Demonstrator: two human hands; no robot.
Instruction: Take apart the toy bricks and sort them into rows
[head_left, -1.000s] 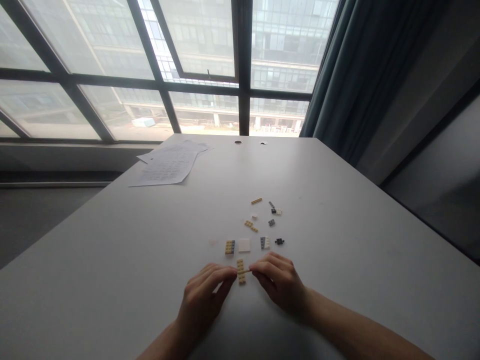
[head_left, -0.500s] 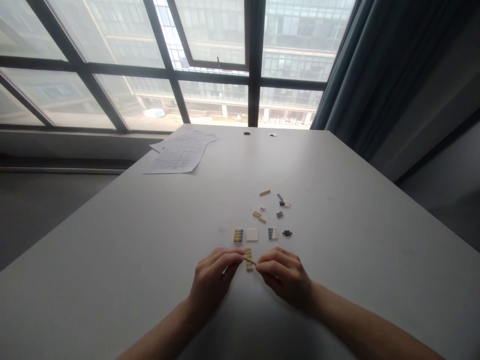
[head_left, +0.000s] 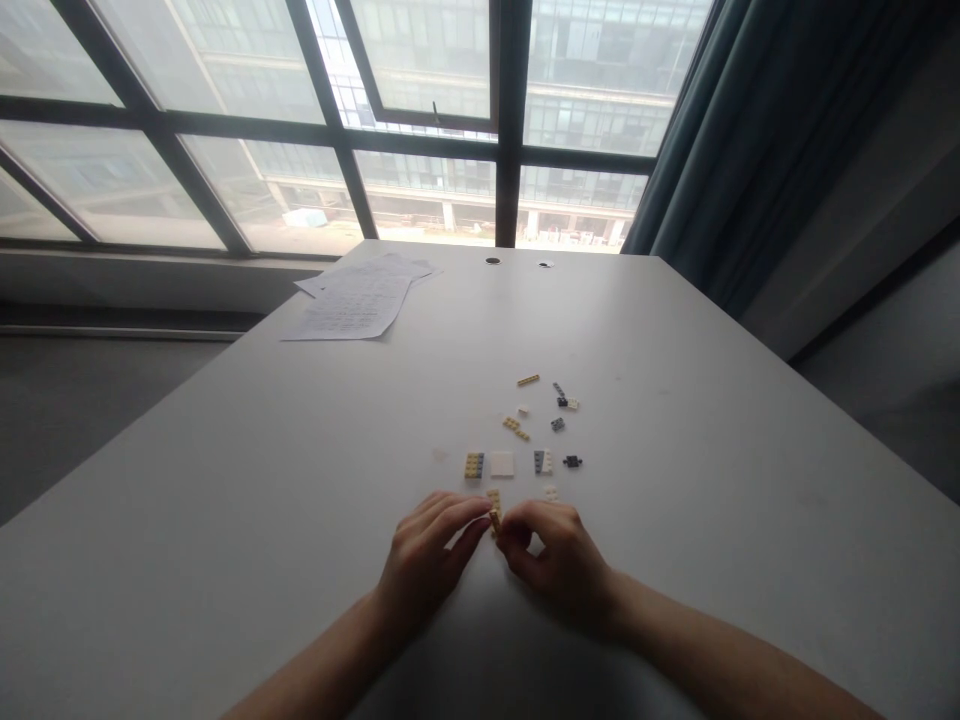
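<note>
My left hand (head_left: 429,545) and my right hand (head_left: 559,560) meet near the front middle of the table, fingers closed in pinches. Between their fingertips they hold a small narrow tan toy-brick plate (head_left: 495,519), tilted, with part of it covered by the fingers. Just behind and below it lies a second tan studded plate (head_left: 493,496), partly hidden. Beyond the right knuckles a white studded plate (head_left: 552,493) shows in part. A tan-and-grey block of plates (head_left: 474,466) and a smooth white tile (head_left: 502,464) lie a little past my fingertips.
A grey-and-white pair of plates (head_left: 543,462) and a black piece (head_left: 573,462) lie to the right. Several small bricks are scattered farther back, among them a long tan strip (head_left: 529,380). Paper sheets (head_left: 349,305) rest at the table's far left.
The held tan plate has been turned from lying crosswise to pointing more lengthwise. My right hand has shifted left, its fingers more curled, uncovering the white plate behind it.
</note>
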